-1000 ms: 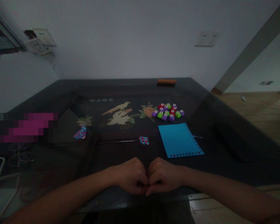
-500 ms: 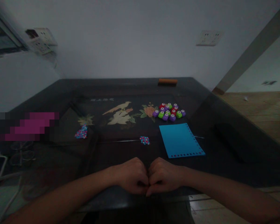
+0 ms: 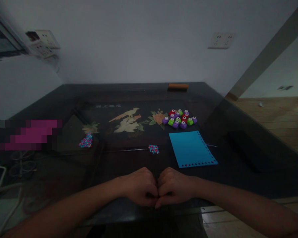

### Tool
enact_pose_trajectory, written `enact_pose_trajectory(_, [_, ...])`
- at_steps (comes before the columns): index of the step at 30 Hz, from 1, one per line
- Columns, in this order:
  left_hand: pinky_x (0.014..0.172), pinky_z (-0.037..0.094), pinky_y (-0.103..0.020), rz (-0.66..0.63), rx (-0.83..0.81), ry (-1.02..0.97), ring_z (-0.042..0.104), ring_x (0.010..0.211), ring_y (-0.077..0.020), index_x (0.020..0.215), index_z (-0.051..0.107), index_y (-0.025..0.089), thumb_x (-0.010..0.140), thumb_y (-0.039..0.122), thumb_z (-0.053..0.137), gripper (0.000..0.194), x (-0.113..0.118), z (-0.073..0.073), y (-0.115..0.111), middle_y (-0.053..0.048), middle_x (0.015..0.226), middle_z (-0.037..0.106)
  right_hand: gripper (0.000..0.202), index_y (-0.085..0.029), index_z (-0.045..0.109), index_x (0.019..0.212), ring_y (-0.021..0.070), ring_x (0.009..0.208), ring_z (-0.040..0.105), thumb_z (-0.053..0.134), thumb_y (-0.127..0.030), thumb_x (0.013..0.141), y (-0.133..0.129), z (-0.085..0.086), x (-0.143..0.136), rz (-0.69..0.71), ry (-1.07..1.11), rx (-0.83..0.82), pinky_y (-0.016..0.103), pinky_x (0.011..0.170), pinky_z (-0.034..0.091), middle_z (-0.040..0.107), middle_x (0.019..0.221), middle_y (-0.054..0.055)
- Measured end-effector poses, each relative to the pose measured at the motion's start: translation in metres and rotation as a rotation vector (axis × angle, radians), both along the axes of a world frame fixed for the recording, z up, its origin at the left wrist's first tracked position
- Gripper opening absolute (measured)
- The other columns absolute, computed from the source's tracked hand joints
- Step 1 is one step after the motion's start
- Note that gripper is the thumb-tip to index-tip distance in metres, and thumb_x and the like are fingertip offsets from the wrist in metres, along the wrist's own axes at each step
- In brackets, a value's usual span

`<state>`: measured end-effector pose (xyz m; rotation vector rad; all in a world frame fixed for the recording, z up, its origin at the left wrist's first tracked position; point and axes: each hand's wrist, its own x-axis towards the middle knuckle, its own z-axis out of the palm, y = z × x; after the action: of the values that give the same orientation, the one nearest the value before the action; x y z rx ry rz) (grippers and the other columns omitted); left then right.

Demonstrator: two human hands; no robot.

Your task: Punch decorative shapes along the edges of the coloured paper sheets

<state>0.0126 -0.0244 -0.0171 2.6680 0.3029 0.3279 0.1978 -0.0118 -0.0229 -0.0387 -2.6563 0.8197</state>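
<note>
My left hand (image 3: pixel 142 186) and my right hand (image 3: pixel 175 186) are curled into fists that touch each other over the table's front edge. Nothing shows inside either fist. Just beyond my right hand lies a blue sheet (image 3: pixel 192 148) with small dark and red dots along its bottom and right edges. A small pile of pink, blue and white bits (image 3: pixel 154 149) sits ahead of the fists. Several purple, green and red pieces with white eye-like tops (image 3: pixel 180 118) are clustered behind the sheet.
The dark table (image 3: pixel 129 94) has a bird and flower picture. A larger pile of colourful bits (image 3: pixel 86 140) lies left, near a blurred pink item (image 3: pixel 36 134). An orange-brown roll (image 3: pixel 178 86) rests at the back; a black object (image 3: pixel 248 148) lies right. White cables (image 3: pixel 11 205) are at the left edge.
</note>
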Motion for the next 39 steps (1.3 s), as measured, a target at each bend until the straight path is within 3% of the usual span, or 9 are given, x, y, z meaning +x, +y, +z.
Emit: enact_pose_trajectory(39, [0.046, 0.033, -0.028, -0.006, 0.038, 0.025, 0.058, 0.049, -0.0112, 0.055, 0.06, 0.019, 0.074, 0.027, 0.069, 0.023, -0.0007, -0.0001, 0.0003, 0.002, 0.053, 0.065, 0.043, -0.016, 0.06, 0.059, 0.0102, 0.048, 0.057, 0.048, -0.043, 0.091, 0.0006, 0.0003, 0.0001, 0.006, -0.046, 0.03, 0.024, 0.051, 0.032, 0.064, 0.053, 0.002])
